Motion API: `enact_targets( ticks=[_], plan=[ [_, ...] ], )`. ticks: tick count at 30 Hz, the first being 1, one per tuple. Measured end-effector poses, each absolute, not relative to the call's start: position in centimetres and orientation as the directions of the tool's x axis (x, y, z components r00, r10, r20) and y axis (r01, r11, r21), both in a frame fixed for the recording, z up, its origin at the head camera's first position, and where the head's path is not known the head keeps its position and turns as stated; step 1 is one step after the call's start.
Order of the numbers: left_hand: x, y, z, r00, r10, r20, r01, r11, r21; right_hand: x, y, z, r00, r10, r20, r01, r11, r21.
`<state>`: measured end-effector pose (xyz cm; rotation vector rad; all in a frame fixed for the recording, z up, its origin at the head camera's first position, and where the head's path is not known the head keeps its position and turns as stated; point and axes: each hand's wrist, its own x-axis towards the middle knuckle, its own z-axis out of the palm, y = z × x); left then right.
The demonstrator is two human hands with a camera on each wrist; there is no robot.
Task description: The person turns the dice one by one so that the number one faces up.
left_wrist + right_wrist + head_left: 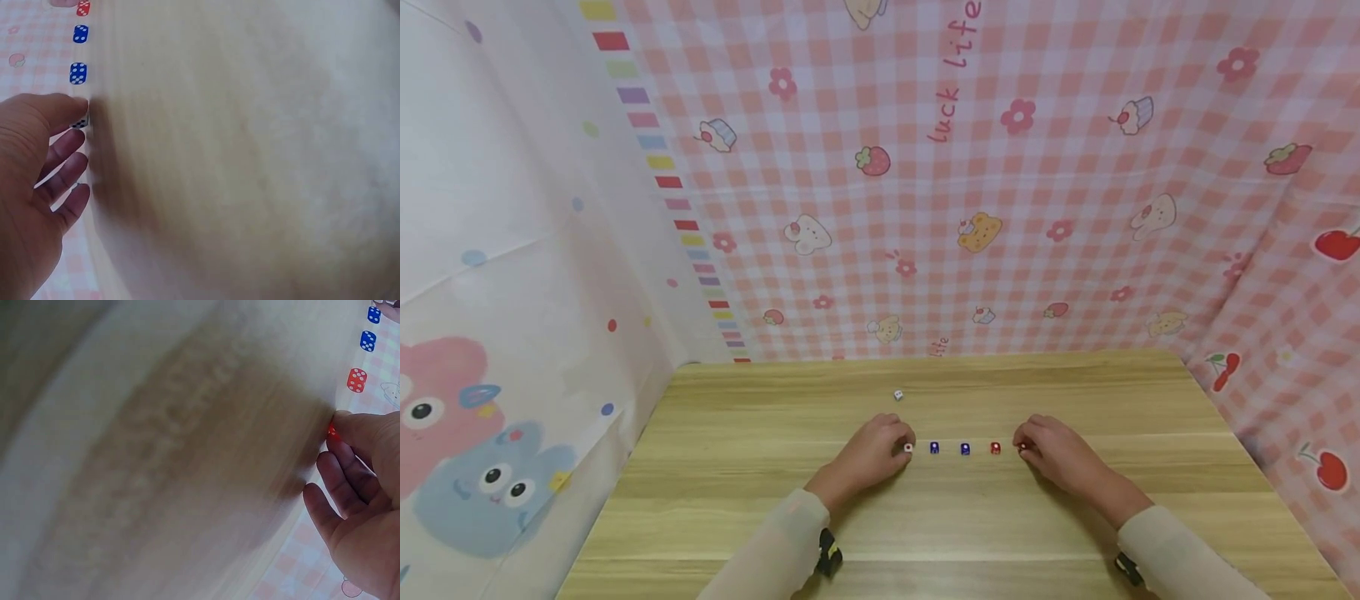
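Observation:
Five dice form a row across the wooden table. My left hand (871, 447) pinches a white die (908, 448) at the row's left end, between thumb and finger. Two blue dice, one nearer the left (935, 447) and one in the middle (966, 449), stand apart from each other. To their right is a red die (996, 448), touched by neither hand. At the right end my right hand (1062, 454) pinches another red die (333, 432), mostly covered by the fingertips. Behind the row, a second white die (898, 395) lies alone.
The wooden table (962, 533) reaches back to a pink checked cloth (925, 192) hanging behind it. A white cloth with cartoon figures (490, 467) hangs on the left. More patterned cloth (1307, 333) hangs along the right edge.

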<state>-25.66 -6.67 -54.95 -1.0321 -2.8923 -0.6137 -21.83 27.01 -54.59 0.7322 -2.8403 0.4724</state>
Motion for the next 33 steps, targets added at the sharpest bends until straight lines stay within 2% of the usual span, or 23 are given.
enact_targets(
  ticks=[5,16,25,33],
  plan=[
    [-25.8,-7.1,-54.6,-0.806,0.58,0.12,0.567,0.697,0.439,-21.8,27.0,-54.7,-0.87,-0.436,0.232,-0.487,0.833,-0.263],
    [-28.2,-7.9,-53.7,-0.904,0.421,0.074,0.37,0.686,0.626,-21.8,27.0,-54.8,-0.87,-0.436,0.231,-0.488,0.831,-0.268],
    [-30.0,-7.4,-53.8,-0.938,0.344,0.032,0.277,0.694,0.665,-21.8,26.9,-54.6,-0.868,-0.437,0.234,-0.49,0.831,-0.265],
    [-31.5,-7.0,-54.1,-0.935,0.351,0.049,0.299,0.708,0.64,-21.8,27.1,-54.6,-0.862,-0.444,0.246,-0.5,0.824,-0.266]
  ],
)
